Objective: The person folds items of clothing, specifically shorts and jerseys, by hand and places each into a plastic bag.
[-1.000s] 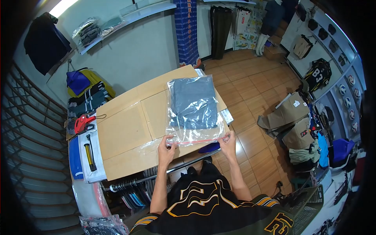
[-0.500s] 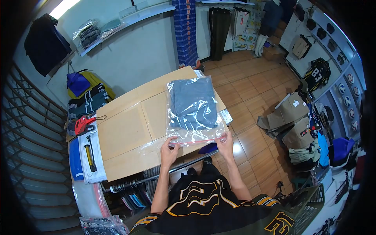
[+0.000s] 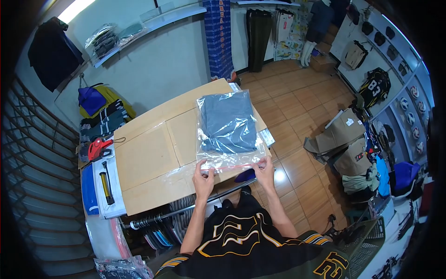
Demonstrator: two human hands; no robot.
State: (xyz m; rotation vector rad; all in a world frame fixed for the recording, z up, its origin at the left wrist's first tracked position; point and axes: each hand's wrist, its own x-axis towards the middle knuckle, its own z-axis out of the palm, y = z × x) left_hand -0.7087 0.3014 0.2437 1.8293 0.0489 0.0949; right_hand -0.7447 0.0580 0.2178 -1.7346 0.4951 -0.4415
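Observation:
A folded grey-blue garment (image 3: 227,118) lies flat inside a clear plastic bag (image 3: 231,160) on the cardboard sheet (image 3: 146,149). The bag's near edge carries a reddish strip. My left hand (image 3: 203,181) pinches the left end of that edge between thumb and fingers. At the opposite end, my right hand (image 3: 265,173) grips the bag's right corner in the same way. Between the two hands the strip is stretched nearly straight. Glare on the plastic hides part of the garment's folds.
Left of the cardboard lie a red tool (image 3: 98,149) and a yellow-black hand pump (image 3: 106,186). Below the near edge runs a metal rail (image 3: 162,216) with hangers. Brown garments (image 3: 344,128) are piled at right beside the tiled floor (image 3: 288,125).
Both hands stay on the bag's near edge. My left hand has shifted very slightly right, and its fingers have moved up a little. The bag and garment look almost the same.

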